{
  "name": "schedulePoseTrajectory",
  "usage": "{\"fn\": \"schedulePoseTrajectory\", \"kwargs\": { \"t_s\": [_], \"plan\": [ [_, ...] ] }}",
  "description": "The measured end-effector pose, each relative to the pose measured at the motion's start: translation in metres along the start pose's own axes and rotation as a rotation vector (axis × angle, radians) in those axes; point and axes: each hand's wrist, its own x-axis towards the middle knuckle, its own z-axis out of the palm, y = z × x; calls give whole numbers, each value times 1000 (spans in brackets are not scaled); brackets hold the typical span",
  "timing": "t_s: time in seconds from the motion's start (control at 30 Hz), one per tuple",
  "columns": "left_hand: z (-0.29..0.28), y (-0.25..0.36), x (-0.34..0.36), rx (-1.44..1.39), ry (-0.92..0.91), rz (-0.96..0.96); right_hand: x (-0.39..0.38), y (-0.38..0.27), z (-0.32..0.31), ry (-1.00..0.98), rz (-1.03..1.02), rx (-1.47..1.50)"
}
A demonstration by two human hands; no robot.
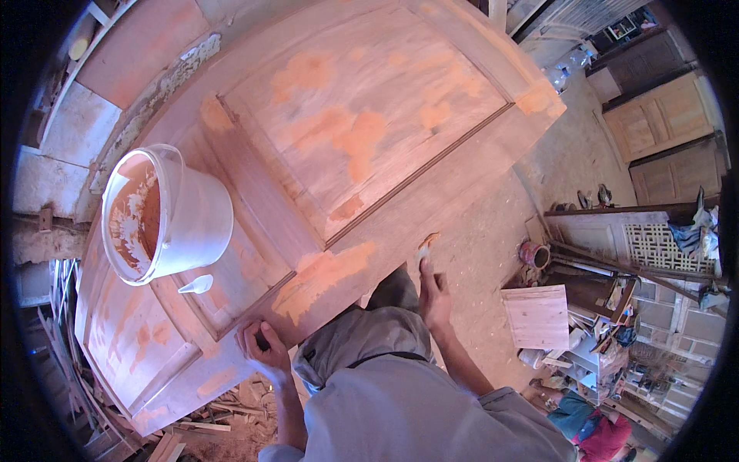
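Just under the left fingers (251, 337), and stretching away beyond them, lies a panelled wooden door (454, 177), blotched with orange filler. One broad patch (319, 281) sits on the rail near those fingers, and others mark the large panel farther off and the far-left end. The filling looks well along, I judge, though pinkish wood shows between patches; whether it needs any cannot be told. The left fingers curl at the door's near edge; whether they pinch anything is unclear. The right fingers (425, 269) close on a small tool (427, 245) with an orange-brown tip, held apart from the door. Ahead and left of the left fingers, on the door, stand a white bucket (196, 219) smeared inside with filler and, just beside it, a white scraper-like piece (197, 285).
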Motion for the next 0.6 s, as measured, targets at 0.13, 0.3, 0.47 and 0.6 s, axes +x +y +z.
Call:
{"fn": "schedulePoseTrajectory", "kwargs": {
  "t_s": [0.13,0.3,0.47,0.6],
  "plan": [
    [3,-2,-1,-16,47,27,-14,-10,-10,103,-18,151],
    [5,-1,-1,4,61,31,16,-33,-46,112,80,543],
    [5,-2,-1,6,62,6,49,-47,-55,-27,268,941],
    [3,3,2,30,66,37,54,-30,-28,-108,300,974]
  ]
}}
